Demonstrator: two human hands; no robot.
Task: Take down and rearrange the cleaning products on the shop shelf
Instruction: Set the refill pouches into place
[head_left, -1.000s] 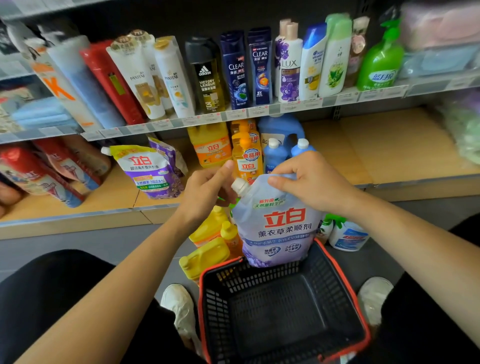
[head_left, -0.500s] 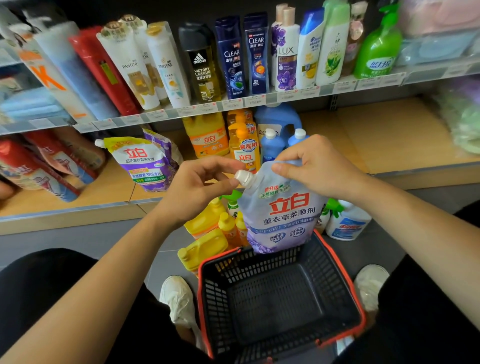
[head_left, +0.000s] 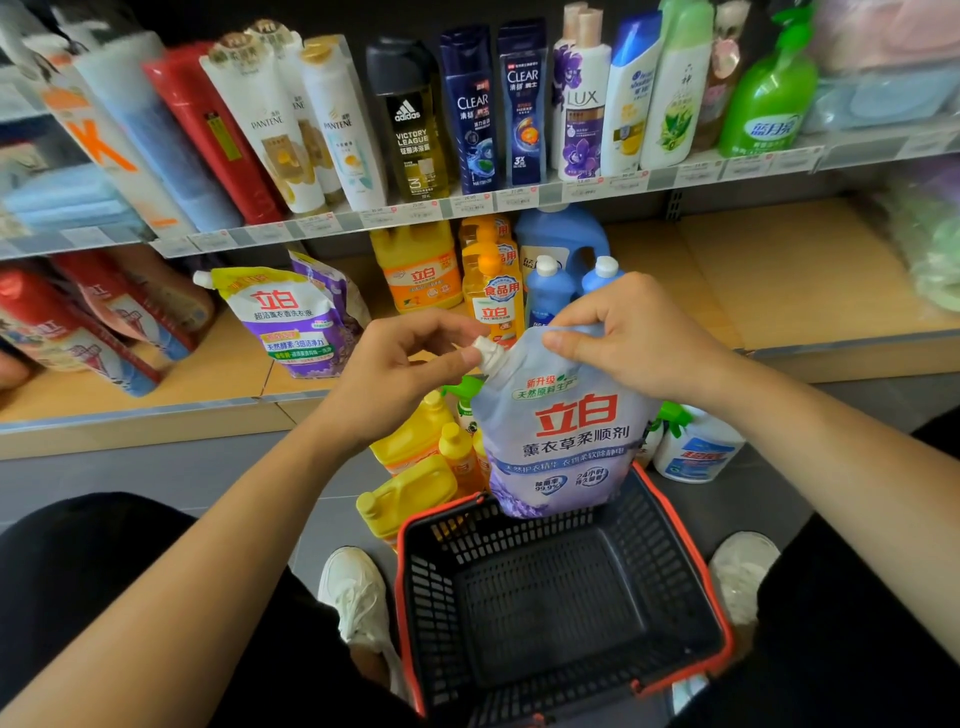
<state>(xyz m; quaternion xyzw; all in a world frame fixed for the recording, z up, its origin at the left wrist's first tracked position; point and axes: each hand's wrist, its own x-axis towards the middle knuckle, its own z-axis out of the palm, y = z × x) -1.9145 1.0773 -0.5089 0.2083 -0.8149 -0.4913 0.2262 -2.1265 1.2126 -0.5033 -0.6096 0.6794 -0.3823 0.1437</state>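
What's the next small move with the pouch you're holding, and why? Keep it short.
Probably lower the pouch into the basket: the right hand pinches its top, the left hand its cap, and it hangs just over the basket's far rim.

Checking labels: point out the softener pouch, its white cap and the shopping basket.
softener pouch (head_left: 571, 431), head view, front label at the red characters.
white cap (head_left: 488, 353), head view, side of the screw cap.
shopping basket (head_left: 550, 597), head view, bare mesh floor.
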